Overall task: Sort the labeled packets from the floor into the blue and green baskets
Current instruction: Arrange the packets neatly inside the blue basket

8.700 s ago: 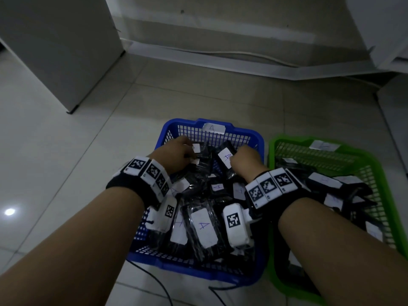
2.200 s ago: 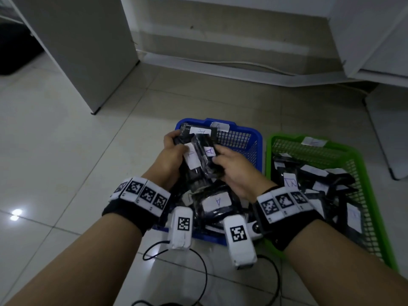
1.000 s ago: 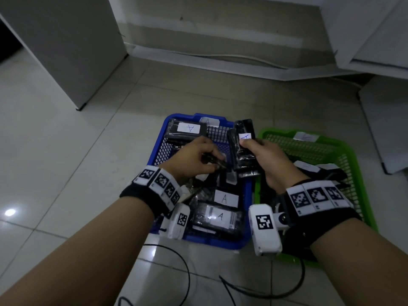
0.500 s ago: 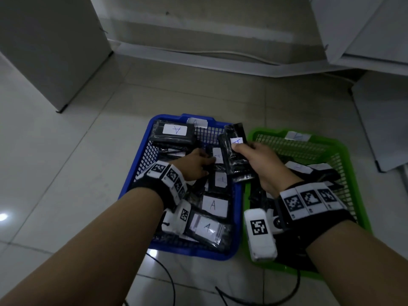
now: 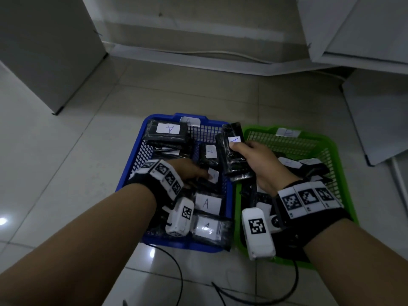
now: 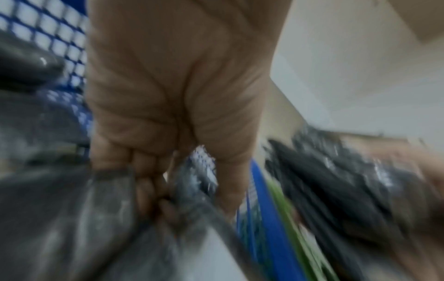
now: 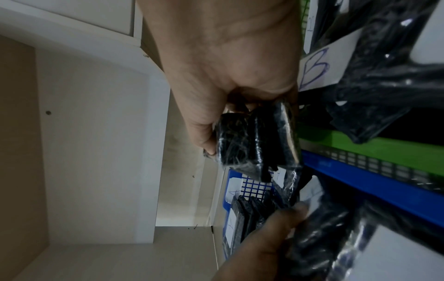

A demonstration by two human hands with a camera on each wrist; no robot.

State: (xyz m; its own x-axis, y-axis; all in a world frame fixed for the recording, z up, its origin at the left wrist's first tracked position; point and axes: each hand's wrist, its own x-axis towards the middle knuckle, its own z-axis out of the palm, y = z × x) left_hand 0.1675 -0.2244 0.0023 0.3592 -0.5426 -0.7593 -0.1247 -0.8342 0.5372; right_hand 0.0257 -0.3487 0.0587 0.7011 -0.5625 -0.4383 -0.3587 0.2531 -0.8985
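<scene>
Right hand (image 5: pixel 262 164) fingers clamped on packet stack (image 5: pixel 234 151); left hand (image 5: pixel 187 171) fingers buried among blue basket (image 5: pixel 130 173) packets, grip indiscernible, wrist view blurred.

Both forearms reach forward and down, each wrist wrapped in a black band with coded white tags. The left hand (image 5: pixel 189 171) lies low, palm down, its fingers (image 6: pixel 153 192) curled among wrapped packets; the blurred wrist view leaves its grip unclear. The right hand (image 5: pixel 260 166) is raised higher, thumb and fingers clamped round a black packet (image 5: pixel 234 153).
</scene>
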